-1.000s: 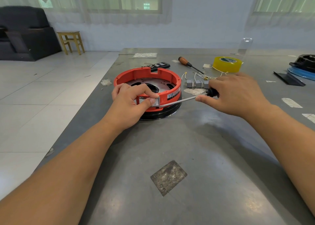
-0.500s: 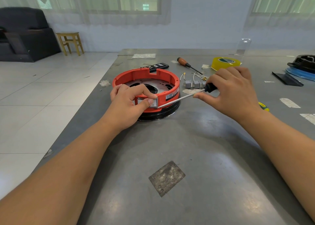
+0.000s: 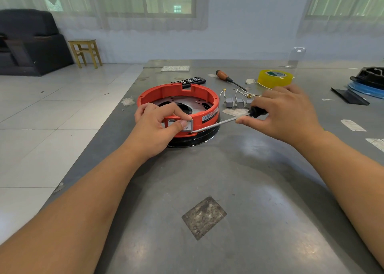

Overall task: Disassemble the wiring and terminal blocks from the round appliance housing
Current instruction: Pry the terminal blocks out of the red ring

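Note:
A round orange housing [image 3: 204,96] on a black base sits on the grey metal table [image 3: 228,180]. My left hand [image 3: 158,126] grips its near rim, thumb pressing a grey switch block [image 3: 188,126] set in the wall. My right hand [image 3: 284,115] holds a black-handled screwdriver [image 3: 220,124]; its shaft slants left and down, the tip touching the lower right corner of that block. Several small grey terminal blocks [image 3: 234,102] with white wires lie loose right of the housing.
A wooden-handled screwdriver [image 3: 225,77], a yellow tape roll [image 3: 274,78] and a black remote-like part [image 3: 193,80] lie behind the housing. Black and blue parts [image 3: 367,82] sit at the far right. The table's left edge runs close to the housing. A worn patch [image 3: 204,217] marks the near tabletop.
My right hand has shifted slightly, keeping the screwdriver tip against the grey block's corner. My left hand stays on the housing rim. The housing has not moved.

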`<control>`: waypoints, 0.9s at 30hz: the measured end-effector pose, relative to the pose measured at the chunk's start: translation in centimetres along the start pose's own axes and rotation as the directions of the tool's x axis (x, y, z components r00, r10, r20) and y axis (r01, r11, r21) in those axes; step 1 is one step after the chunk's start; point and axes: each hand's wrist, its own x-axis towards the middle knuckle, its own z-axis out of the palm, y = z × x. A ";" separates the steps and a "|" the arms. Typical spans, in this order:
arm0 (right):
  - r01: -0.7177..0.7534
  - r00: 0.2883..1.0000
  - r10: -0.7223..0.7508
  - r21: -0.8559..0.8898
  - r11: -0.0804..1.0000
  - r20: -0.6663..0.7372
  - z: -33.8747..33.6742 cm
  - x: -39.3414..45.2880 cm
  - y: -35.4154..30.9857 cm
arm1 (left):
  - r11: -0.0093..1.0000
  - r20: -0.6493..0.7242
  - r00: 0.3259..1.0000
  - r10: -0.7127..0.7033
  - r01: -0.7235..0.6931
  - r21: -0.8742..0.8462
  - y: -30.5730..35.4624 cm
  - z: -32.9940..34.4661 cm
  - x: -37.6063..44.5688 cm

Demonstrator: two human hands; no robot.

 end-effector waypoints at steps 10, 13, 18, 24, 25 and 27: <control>-0.032 0.937 -0.003 0.094 0.995 0.349 -0.3 1.1 1.3 | 0.996 -0.046 0.996 0.082 -0.083 -0.021 -0.2 -0.1 0.0; -0.056 0.927 0.007 0.118 0.991 0.375 -0.5 1.4 1.8 | 0.998 -0.046 0.997 0.065 -0.066 -0.023 -0.2 -0.1 -0.1; -0.089 0.931 0.048 0.098 0.991 0.361 -1.2 1.5 3.2 | 1.000 -0.028 0.999 0.023 -0.023 -0.021 0.2 -0.2 -0.1; -0.098 0.937 0.062 0.089 0.991 0.344 -0.9 1.1 3.2 | 1.000 -0.027 0.999 0.018 -0.019 -0.024 0.3 -0.1 -0.1; -0.106 0.938 0.066 0.099 0.989 0.339 -0.9 1.0 3.2 | 1.000 -0.025 1.000 0.015 -0.016 -0.025 0.3 -0.1 -0.1; -0.127 0.944 0.076 0.138 0.982 0.322 -1.0 0.9 3.3 | 1.000 -0.022 1.000 0.004 -0.005 -0.025 0.3 -0.1 -0.1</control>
